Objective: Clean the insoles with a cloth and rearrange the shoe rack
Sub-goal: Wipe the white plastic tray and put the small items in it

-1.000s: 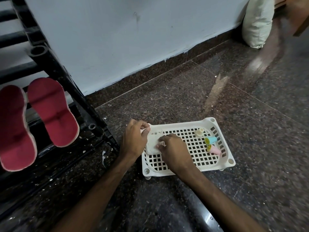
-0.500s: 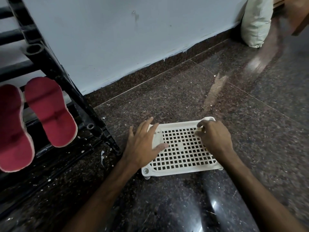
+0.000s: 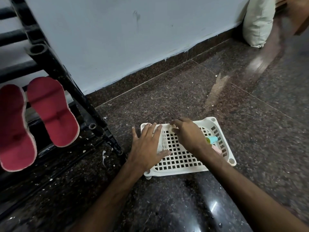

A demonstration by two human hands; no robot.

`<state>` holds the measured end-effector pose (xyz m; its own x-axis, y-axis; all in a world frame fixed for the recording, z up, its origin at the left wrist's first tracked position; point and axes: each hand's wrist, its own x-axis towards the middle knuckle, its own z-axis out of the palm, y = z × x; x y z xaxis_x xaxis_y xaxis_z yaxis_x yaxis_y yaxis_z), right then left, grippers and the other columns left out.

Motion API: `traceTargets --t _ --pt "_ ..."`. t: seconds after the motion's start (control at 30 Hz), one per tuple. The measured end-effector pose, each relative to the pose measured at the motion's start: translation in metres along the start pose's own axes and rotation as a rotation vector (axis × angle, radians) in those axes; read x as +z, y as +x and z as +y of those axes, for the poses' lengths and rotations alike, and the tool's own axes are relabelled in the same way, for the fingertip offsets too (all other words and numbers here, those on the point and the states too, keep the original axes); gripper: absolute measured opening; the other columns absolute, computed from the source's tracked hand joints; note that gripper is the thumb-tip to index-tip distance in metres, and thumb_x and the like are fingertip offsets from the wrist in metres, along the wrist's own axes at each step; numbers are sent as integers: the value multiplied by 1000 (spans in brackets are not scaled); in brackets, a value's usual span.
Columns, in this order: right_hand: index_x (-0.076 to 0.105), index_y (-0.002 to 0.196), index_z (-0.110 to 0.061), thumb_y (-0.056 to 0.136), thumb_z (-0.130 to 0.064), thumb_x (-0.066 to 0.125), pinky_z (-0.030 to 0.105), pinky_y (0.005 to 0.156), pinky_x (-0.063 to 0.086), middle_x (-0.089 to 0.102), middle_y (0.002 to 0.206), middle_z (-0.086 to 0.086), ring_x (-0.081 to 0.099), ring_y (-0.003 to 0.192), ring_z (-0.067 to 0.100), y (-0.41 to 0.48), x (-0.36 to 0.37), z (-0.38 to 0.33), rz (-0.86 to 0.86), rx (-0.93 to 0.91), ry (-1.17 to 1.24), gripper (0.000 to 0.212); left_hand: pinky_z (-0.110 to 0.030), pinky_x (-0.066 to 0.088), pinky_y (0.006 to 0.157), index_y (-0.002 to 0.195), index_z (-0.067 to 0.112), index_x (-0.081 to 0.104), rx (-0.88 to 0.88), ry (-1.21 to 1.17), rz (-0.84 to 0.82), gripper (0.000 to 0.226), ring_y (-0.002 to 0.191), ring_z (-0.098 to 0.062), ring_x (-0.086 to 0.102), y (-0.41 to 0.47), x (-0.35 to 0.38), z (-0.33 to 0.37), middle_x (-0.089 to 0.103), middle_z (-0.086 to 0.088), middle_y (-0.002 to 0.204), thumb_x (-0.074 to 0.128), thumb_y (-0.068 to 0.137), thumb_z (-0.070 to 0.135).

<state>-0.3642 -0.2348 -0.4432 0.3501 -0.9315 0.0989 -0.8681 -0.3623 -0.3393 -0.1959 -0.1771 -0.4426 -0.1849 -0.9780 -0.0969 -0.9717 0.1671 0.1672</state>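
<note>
A white perforated plastic tray [image 3: 177, 172] lies on the dark stone floor. My left hand [image 3: 147, 146] rests flat on its left edge, fingers straight and spread. Over the tray's back rim my right hand [image 3: 187, 133] pinches a small white round piece [image 3: 172, 130] between thumb and fingertips. A teal and yellow peg [image 3: 212, 139] and a pink one [image 3: 217, 150] lie in the tray beside my right wrist. Two red soles [image 3: 51, 111] [image 3: 13, 129] lean on the black shoe rack [image 3: 55, 67] at the left. No cloth shows.
A pale blue wall with a dark skirting runs behind the tray. A cream stuffed sack [image 3: 259, 20] leans at the back right corner. White specks litter the floor near the rack's foot [image 3: 117, 148].
My right hand moved from the tray's back right corner to its back middle, holding the small white piece. The coloured pegs are uncovered again. My left hand stays flat on the left edge.
</note>
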Motion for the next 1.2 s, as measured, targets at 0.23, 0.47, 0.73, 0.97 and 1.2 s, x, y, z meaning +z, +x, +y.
traceTargets --t 0.23,0.47,0.73,0.97,1.2 --pt "59 127 -11 95 -16 58 37 85 51 63 118 8 60 104 25 -3 1 -5 10 3 45 32 -64 1 115 156 25 7 8 0 9 95 151 -16 4 0 1 -1 10 4 164 43 85 76" --pt "70 111 -14 87 -23 70 39 84 54 68 111 5 62 97 25 -28 -25 29 143 242 41 26 -64 3 116 156 26 4 17 -33 18 92 151 -15 0 -3 5 -4 7 4 164 41 87 74" --pt "68 112 -19 91 -14 57 37 76 52 68 105 3 52 110 23 -46 -42 49 -140 390 -333 24 -63 9 116 157 27 2 15 -76 65 87 151 -14 -4 -8 13 -3 3 6 165 39 91 70" --pt "53 115 -14 89 -32 66 38 76 49 64 107 8 57 101 25 -35 -36 44 2 295 -159 34 -63 8 117 157 28 0 15 -86 66 85 151 -13 -8 -8 18 -4 -1 8 165 35 92 70" --pt "56 103 -15 82 -28 74 29 75 46 56 107 -1 55 88 16 -12 -39 24 -23 164 90 31 -62 7 118 157 29 -1 8 -93 78 84 151 -12 -8 -8 21 -3 -2 8 165 34 92 69"
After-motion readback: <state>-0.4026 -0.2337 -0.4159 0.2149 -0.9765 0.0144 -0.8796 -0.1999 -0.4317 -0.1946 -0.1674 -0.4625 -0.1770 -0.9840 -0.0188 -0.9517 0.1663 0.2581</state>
